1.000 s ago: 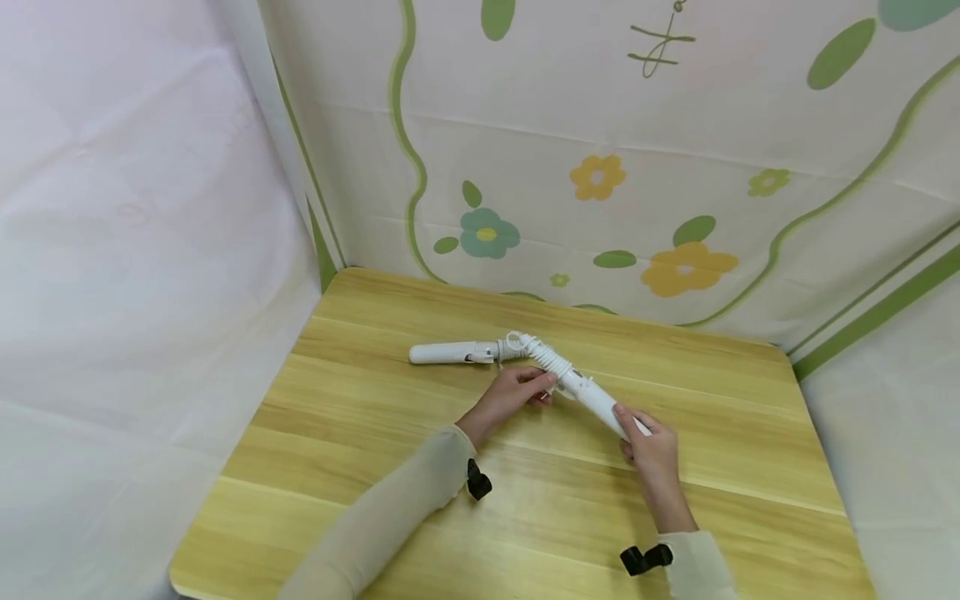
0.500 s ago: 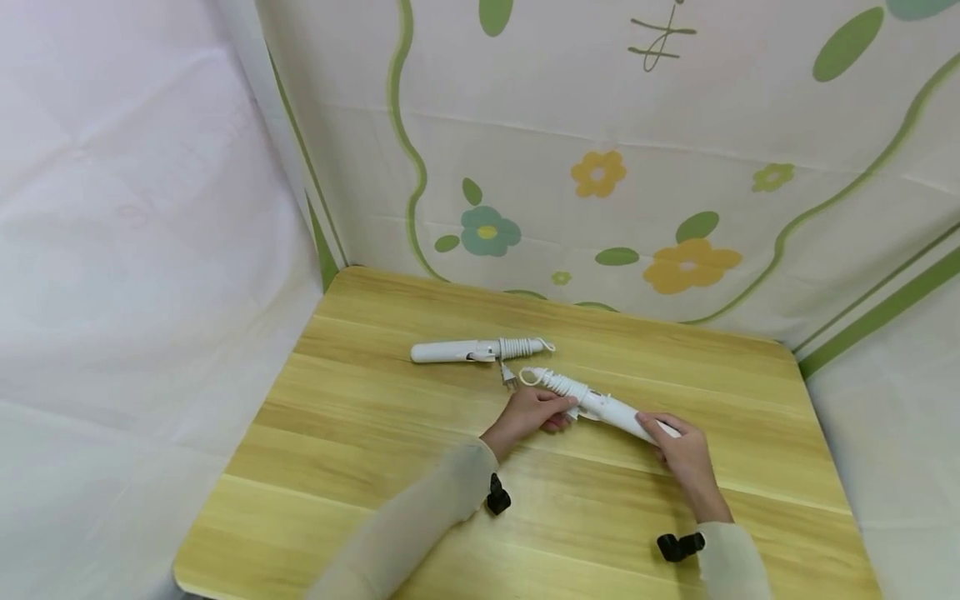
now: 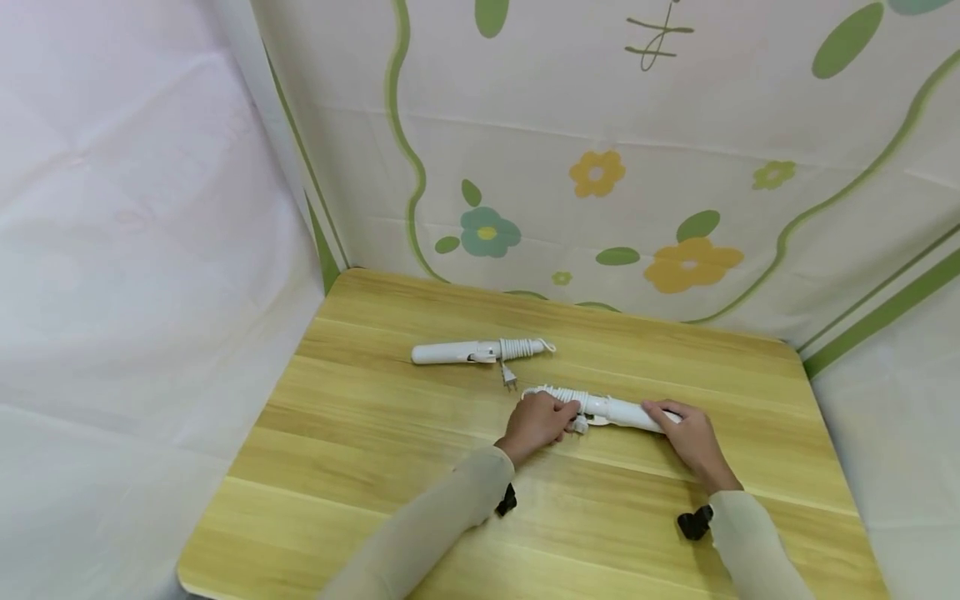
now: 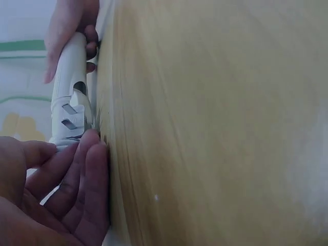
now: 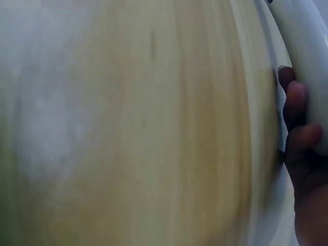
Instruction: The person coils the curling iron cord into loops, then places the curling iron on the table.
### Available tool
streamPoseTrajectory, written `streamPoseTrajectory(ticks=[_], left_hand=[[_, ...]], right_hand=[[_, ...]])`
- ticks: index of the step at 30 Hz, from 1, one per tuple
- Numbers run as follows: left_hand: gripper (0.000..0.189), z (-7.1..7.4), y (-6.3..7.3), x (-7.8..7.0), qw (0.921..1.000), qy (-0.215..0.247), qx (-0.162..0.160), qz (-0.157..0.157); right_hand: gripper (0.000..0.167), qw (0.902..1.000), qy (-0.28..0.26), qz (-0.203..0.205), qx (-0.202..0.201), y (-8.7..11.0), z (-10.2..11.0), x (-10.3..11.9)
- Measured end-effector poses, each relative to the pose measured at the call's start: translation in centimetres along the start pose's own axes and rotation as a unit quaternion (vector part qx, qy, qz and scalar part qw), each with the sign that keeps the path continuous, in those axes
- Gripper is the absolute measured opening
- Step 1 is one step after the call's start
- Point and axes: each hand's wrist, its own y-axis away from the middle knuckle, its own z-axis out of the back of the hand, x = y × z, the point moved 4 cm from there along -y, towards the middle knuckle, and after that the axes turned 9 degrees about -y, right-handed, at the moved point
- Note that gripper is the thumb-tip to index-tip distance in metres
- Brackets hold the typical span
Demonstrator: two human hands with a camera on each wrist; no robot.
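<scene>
A white curling iron (image 3: 628, 413) with its cord wound round one end lies between both hands, near level in the head view. My left hand (image 3: 536, 423) grips the cord-wound end, covering much of it from the near side. Beside those fingers, the plug (image 4: 72, 119) shows its two flat prongs in the left wrist view. My right hand (image 3: 692, 439) holds the smooth far end, thumb on top and fingers curled beneath, as the right wrist view also shows. Behind them lies a second white curling iron (image 3: 450, 352), likewise wrapped in cord, its plug (image 3: 509, 377) hanging toward the front.
The wooden table (image 3: 360, 467) has rounded corners and runs up to a pale cloth (image 3: 540, 125) printed with flowers at the back. White cloth (image 3: 150, 250) hangs on the left side. Black wrist cameras (image 3: 695, 522) sit at both sleeves.
The held curling iron has come away from the one behind, moving right and toward the front, and has turned from slanted to nearly level. My left hand has shifted further over the cord-wound end.
</scene>
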Motion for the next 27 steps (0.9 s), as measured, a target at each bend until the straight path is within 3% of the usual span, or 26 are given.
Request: streamPoseTrajectory(ticks=[3, 6, 11, 16, 18, 21, 24, 27], left_hand=[[0.063, 0.2, 0.1, -0.4, 0.997, -0.067, -0.013, -0.037], [0.063, 0.3, 0.3, -0.8, 0.9927, -0.102, -0.02, -0.061], [0.058, 0.3, 0.6, -1.0, 0.9896, -0.121, -0.019, -0.075], [0.054, 0.7, 0.9, -1.0, 0.9866, -0.128, -0.016, -0.1], [0.052, 1.2, 0.8, -0.7, 0.9841, -0.137, -0.013, -0.111], [0.049, 1.9, 0.9, 0.1, 0.9799, -0.155, 0.006, -0.125], [0.041, 3.1, 1.0, 1.5, 0.9742, -0.174, 0.049, -0.135], [0.034, 5.2, 1.2, 2.8, 0.9673, -0.184, 0.094, -0.147]], right_hand=[[0.048, 0.9962, 0.057, 0.06, -0.026, -0.2, 0.0, 0.5], [0.044, 0.9856, 0.105, 0.118, -0.059, -0.2, 0.0, 1.0], [0.038, 0.9627, 0.173, 0.178, -0.109, 0.2, 0.1, 1.2], [0.033, 0.9435, 0.207, 0.219, -0.138, 0.5, 0.7, 1.4], [0.035, 0.9445, 0.21, 0.212, -0.139, 0.4, 0.8, 1.3], [0.042, 0.9545, 0.211, 0.175, -0.118, 0.2, 0.9, 1.0], [0.051, 0.9639, 0.213, 0.137, -0.082, -0.2, 0.8, 0.8], [0.055, 0.966, 0.221, 0.123, -0.053, -0.7, 0.8, 0.9]])
